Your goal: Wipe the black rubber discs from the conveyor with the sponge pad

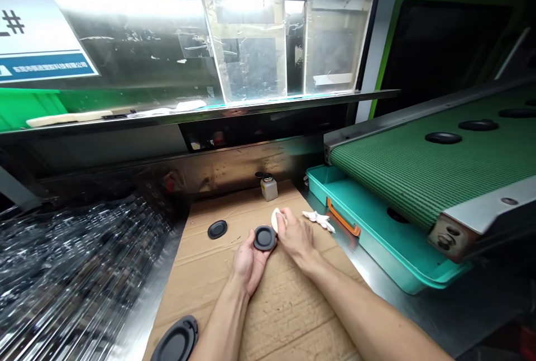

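Observation:
My left hand (248, 265) is closed around a small round black plastic part (264, 237), its dished face turned up. Just to the right, my right hand (296, 233) pinches a flat white pad (275, 220) close to the rim of that part; whether the pad touches it I cannot tell. Both hands are over a sheet of cardboard (288, 305). Another black oval part (217, 229) lies on the cardboard to the left, and a larger one (176, 341) is by my left forearm. A small pale bottle with a dark cap (268, 188) stands beyond my hands.
Crumpled white scraps (319, 221) lie right of my right hand. A teal bin (402, 260) with an orange handle (342, 217) sits under a green conveyor belt (419, 171) carrying several black parts. Stacked clear plastic trays (79, 271) fill the left side. A metal ledge (234, 114) crosses behind.

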Demonstrator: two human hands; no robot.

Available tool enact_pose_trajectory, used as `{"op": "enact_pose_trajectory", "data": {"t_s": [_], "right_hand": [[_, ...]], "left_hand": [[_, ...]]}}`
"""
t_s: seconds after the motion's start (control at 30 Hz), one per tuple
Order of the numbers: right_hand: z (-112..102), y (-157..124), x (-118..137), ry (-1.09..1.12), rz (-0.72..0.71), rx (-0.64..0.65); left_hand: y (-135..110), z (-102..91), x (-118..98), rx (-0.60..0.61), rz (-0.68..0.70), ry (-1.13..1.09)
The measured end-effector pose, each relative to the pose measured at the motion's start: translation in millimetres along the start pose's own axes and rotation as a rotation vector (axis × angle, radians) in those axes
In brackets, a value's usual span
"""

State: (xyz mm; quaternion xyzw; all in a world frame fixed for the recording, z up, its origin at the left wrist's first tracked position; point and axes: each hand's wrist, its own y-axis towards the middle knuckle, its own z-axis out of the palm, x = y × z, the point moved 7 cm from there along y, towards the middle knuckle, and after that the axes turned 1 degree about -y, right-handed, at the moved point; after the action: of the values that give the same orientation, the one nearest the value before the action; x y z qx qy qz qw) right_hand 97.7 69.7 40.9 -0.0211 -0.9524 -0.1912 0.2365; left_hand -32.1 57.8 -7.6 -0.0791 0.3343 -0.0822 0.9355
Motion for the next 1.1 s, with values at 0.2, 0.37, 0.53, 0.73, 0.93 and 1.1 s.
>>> {"op": "enact_pose_trajectory", "data": {"t_s": [0.2, 0.37, 0.53, 0.73, 0.93, 1.1], "right_hand": [[-11.8, 9.4, -35.1, 0.24, 0.06, -0.102], [-15.4, 3.3, -24.7, 0.369, 0.0, -0.074], [-3.3, -11.9, 7.5, 0.432, -0.236, 0.182], [-16.5, -6.3, -1.6, 0.168, -0.153, 0.063], [-10.5, -2.9, -3.8, 0.275, -0.153, 0.217], [-24.4, -0.1, -10.9, 0.297, -0.098, 0.031]], "left_hand": [[0.0, -1.2, -2.3, 0.01, -0.074, -0.031], [1.7, -2.2, -1.9, 0.014, -0.069, -0.045], [1.6, -0.4, 0.1, 0.025, 0.044, 0.028], [-1.0, 2.0, -0.6, 0.016, 0.127, 0.09], [-1.5, 4.9, -0.1, 0.047, 0.113, 0.111], [-3.0, 4.1, 0.2, 0.015, 0.104, 0.113]]}}
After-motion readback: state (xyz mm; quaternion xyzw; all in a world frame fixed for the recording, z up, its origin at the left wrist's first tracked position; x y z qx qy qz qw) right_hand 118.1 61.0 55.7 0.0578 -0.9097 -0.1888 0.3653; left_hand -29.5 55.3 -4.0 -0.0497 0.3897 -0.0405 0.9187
